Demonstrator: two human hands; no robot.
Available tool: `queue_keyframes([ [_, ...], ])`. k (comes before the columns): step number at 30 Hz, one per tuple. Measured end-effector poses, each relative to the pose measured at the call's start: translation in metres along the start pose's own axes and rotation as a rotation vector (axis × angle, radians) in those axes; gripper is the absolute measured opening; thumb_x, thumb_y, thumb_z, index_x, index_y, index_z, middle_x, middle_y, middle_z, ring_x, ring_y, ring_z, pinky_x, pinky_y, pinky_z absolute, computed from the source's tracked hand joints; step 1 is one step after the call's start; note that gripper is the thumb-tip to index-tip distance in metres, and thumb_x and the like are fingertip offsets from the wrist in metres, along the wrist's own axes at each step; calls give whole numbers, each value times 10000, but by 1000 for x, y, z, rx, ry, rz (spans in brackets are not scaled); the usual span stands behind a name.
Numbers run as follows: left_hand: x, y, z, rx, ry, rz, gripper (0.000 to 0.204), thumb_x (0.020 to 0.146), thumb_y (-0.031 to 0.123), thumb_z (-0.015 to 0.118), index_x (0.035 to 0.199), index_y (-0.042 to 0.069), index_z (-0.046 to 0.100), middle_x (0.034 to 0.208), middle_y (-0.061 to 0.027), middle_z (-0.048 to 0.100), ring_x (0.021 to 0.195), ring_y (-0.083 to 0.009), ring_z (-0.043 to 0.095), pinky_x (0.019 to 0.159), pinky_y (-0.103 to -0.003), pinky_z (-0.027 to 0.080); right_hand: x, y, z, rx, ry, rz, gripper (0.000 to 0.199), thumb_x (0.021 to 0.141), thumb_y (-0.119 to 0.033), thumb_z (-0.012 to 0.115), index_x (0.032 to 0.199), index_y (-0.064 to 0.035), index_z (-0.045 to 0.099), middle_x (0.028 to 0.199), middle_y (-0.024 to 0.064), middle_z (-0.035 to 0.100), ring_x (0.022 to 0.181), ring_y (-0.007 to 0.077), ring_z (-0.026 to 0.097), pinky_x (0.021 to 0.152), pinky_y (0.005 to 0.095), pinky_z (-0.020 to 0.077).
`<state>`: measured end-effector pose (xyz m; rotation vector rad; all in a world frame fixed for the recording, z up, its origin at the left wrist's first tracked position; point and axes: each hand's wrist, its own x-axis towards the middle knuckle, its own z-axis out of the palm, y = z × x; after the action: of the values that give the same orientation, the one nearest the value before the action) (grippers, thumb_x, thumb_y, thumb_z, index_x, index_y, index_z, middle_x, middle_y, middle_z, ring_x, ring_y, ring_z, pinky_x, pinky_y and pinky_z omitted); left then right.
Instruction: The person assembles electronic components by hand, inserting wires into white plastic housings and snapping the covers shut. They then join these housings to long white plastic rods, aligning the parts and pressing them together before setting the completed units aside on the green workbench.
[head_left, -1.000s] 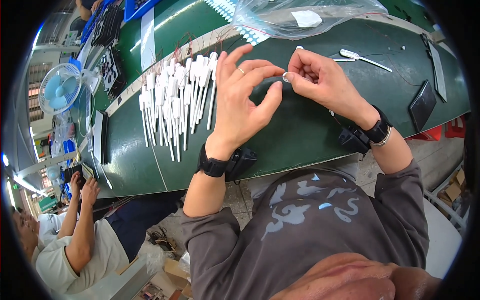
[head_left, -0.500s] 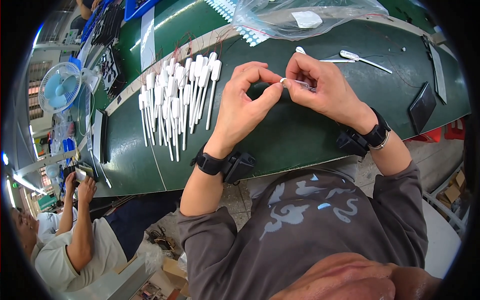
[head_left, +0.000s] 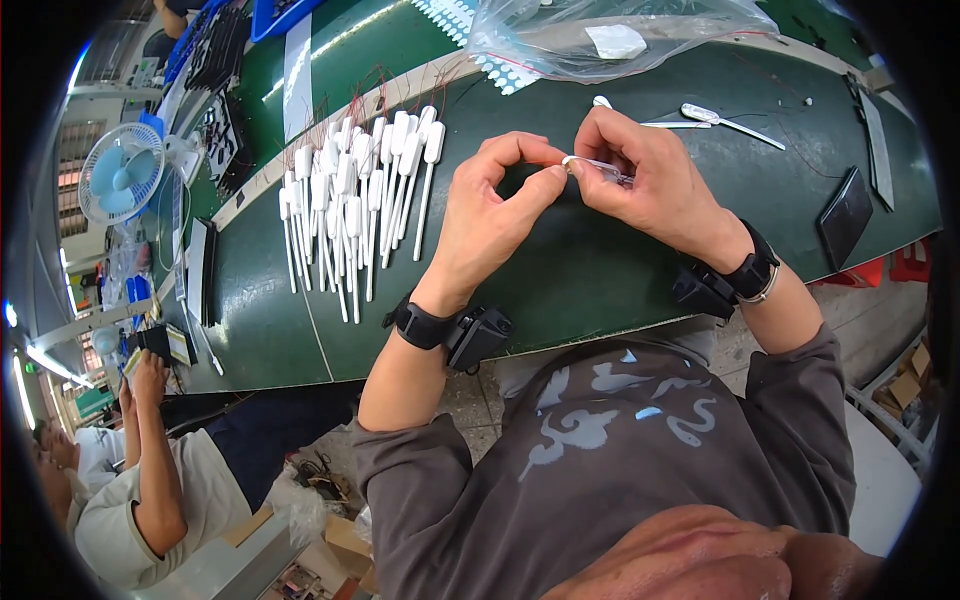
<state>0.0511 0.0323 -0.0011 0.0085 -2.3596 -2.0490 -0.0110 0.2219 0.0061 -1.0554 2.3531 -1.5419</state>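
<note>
Both hands meet over the dark green bench [head_left: 600,270]. My right hand [head_left: 655,185] grips a small white stick-shaped part [head_left: 585,163] with a thin clear piece on it. My left hand [head_left: 495,215] pinches the tip of the same part between thumb and forefinger. To the left lies a row of several white paddle-ended sticks [head_left: 350,195] with thin wires. Beyond my right hand two more white sticks [head_left: 715,118] lie loose on the bench.
A clear plastic bag [head_left: 620,35] lies at the far edge. Dark flat pieces [head_left: 848,215] rest at the right. A small blue fan [head_left: 120,172] stands far left. Another seated person [head_left: 150,470] works at lower left. Cardboard boxes sit on the floor.
My left hand's fingers, spread a second ago, have closed into a pinch on the tip of the part. My right hand has kept its grip and barely moved.
</note>
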Motion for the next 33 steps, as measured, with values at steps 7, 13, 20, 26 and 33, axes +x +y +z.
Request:
queue_keyframes([
  [7,0,-1,-1,18,46,19,157,850,151,696,908,5,688,952,-64,680,1023,-182,589,887,-312,453,2,0,1,10,-25,15,133,859,-103,650,875,-37,536,677,19,482,585,97,421,530,265,353],
  [13,9,-17,3,143,78,231,190,827,217,717,846,29,704,794,-66,673,770,-155,616,697,-297,481,3,5,2,37,-56,110,119,923,-111,618,891,-46,523,760,-20,465,700,60,428,610,230,364],
  [20,0,2,-7,222,65,284,210,797,223,688,801,13,699,717,-108,672,702,-195,638,665,-309,490,2,28,8,182,-116,58,113,1008,-153,553,962,-57,516,759,-55,457,627,28,411,571,169,332],
  [26,-7,4,-24,162,-132,48,251,818,245,690,800,-5,696,707,-88,674,639,-150,616,594,-290,474,3,5,6,268,-323,366,147,1019,-194,534,939,-71,517,713,-34,500,525,32,441,474,179,344],
  [33,-15,-8,-16,138,-163,-3,251,851,249,680,818,1,700,709,-47,668,652,-97,586,592,-279,465,-7,4,3,395,-387,456,171,1019,-218,540,921,-80,514,701,-21,519,519,42,478,472,188,374],
])
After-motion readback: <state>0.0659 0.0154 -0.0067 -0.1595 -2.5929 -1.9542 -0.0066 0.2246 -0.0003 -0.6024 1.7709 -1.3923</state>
